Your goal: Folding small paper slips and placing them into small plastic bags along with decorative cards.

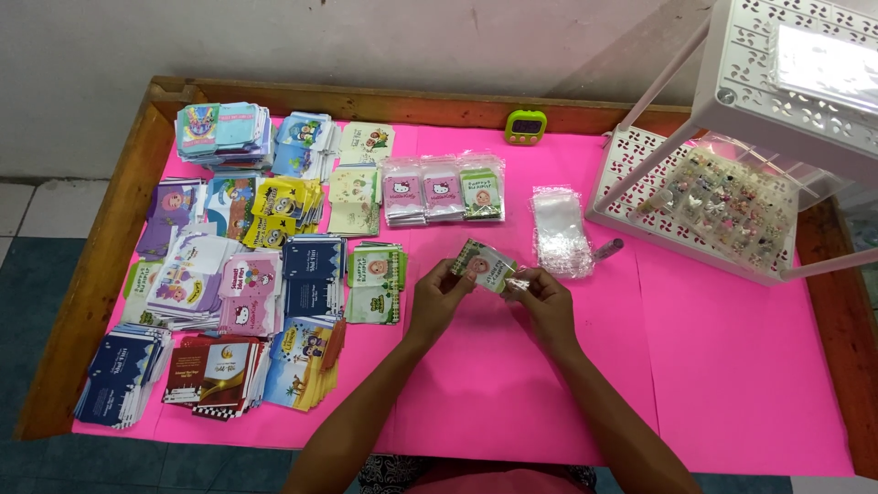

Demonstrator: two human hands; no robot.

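Pinched betw. both grips, left hand [437,298] & right hand [547,302]: small green card [485,266], held above pink counter [512,384].

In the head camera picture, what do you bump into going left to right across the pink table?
Stacks of colourful cards → left hand → small card → right hand → clear plastic bags → white plastic rack.

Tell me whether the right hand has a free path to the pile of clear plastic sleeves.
Probably yes: the pile of clear plastic sleeves lies just beyond the right hand, only bare pink table cover between, though both hands hold a small green card.
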